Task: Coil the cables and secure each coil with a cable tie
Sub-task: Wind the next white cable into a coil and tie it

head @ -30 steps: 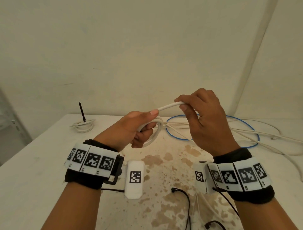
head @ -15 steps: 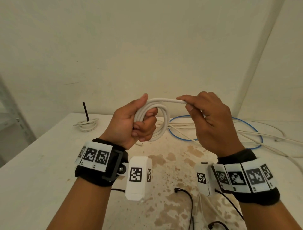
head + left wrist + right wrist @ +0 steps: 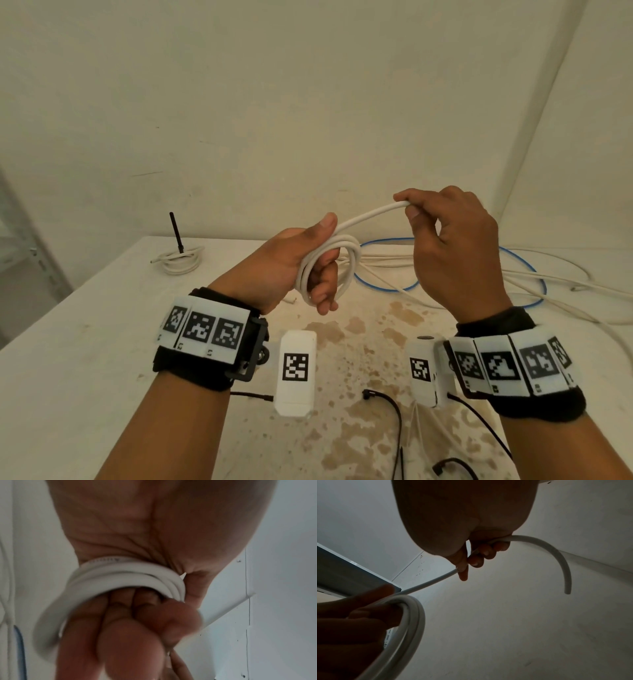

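A white cable is wound into a small coil (image 3: 346, 255) that my left hand (image 3: 301, 267) grips above the table, fingers through the loops and thumb on top. The same coil (image 3: 123, 574) wraps my curled fingers in the left wrist view. From it a free strand (image 3: 370, 216) rises to my right hand (image 3: 445, 246), which pinches it between thumb and fingers. In the right wrist view the strand (image 3: 433, 580) passes through those fingers and its loose end (image 3: 563, 566) curves down past them. No cable tie shows in either hand.
A coiled white cable with a black tie upright (image 3: 180, 262) lies at the table's back left. A blue cable loop (image 3: 387, 286) and loose white cables (image 3: 565, 287) spread behind my hands to the right. Thin black leads (image 3: 394, 411) cross the stained table (image 3: 68, 359) near me.
The coil has gained loops in my left hand. My right hand has lifted the free strand up and to the right, away from the coil.
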